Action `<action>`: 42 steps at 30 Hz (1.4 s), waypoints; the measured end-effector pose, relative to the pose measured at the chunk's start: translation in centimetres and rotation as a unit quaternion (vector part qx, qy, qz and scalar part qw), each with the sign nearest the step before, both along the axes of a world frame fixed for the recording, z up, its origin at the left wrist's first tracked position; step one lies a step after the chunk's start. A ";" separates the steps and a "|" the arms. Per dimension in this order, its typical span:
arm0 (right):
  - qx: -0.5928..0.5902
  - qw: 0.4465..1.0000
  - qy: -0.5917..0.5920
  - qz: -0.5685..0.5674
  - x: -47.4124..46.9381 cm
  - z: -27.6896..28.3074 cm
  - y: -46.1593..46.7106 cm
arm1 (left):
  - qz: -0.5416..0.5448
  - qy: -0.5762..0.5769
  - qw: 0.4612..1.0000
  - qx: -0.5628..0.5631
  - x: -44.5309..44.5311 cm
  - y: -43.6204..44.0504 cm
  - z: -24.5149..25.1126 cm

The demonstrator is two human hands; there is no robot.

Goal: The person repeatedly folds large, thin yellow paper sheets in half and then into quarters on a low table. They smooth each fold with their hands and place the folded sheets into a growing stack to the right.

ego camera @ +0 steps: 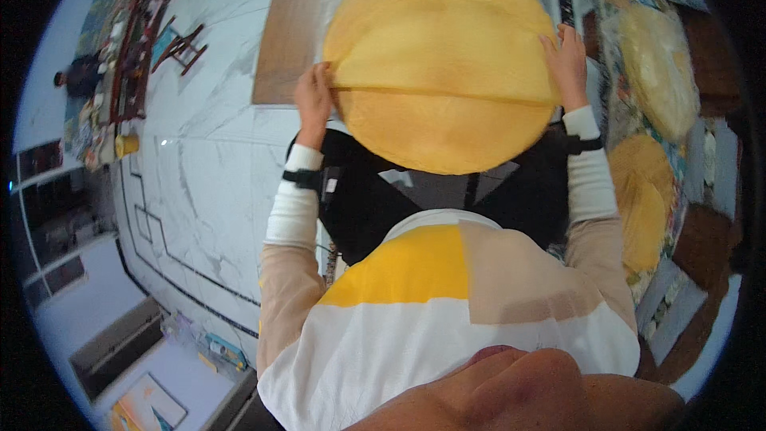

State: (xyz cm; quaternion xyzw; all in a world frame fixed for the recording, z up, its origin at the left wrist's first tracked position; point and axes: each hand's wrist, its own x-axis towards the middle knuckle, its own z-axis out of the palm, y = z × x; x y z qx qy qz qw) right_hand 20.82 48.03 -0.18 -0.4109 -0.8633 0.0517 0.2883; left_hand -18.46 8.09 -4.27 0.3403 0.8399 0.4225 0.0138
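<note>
Before me lies a stack of large, thin, round yellow sheets, their material not plain from here. Across it runs the straight near edge of an upper yellow sheet, which looks folded. My left hand pinches the left end of that edge between thumb and fingers. At the opposite side, my right hand rests against the upper sheet's right rim, thumb over the top and fingers spread outward. Whether its fingers grip the sheet is hard to tell. The stack's near rim reaches over my lap, above my black trousers.
A brown board lies under the stack on the marble-patterned floor. At right, a cloth-covered bench holds a clear bag of yellow sheets and loose yellow sheets. A folding stool, a yellow bucket and people are farther left.
</note>
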 end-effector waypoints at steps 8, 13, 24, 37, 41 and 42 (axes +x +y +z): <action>-0.510 0.839 0.122 -0.147 10.8 -2.5 -5.1 | -0.019 -0.109 0.994 0.017 1.6 -0.1 0.1; -0.574 0.780 0.234 -0.088 12.6 -2.8 -4.0 | -0.006 0.122 0.971 -0.204 5.2 -1.3 3.7; -0.359 0.834 0.418 0.035 2.9 4.0 -11.0 | -0.305 0.146 0.939 -0.060 29.0 6.7 0.9; -0.021 0.928 0.045 0.369 -15.5 -3.1 -26.6 | -0.109 0.124 0.984 -0.070 13.7 -6.8 3.3; -0.043 0.932 0.022 0.358 -14.9 -2.6 -27.2 | -0.149 0.222 0.961 -0.072 12.1 -6.4 4.8; -0.056 0.921 0.048 0.381 -14.6 -2.2 -27.3 | -0.179 0.323 0.924 -0.099 11.6 -6.0 5.0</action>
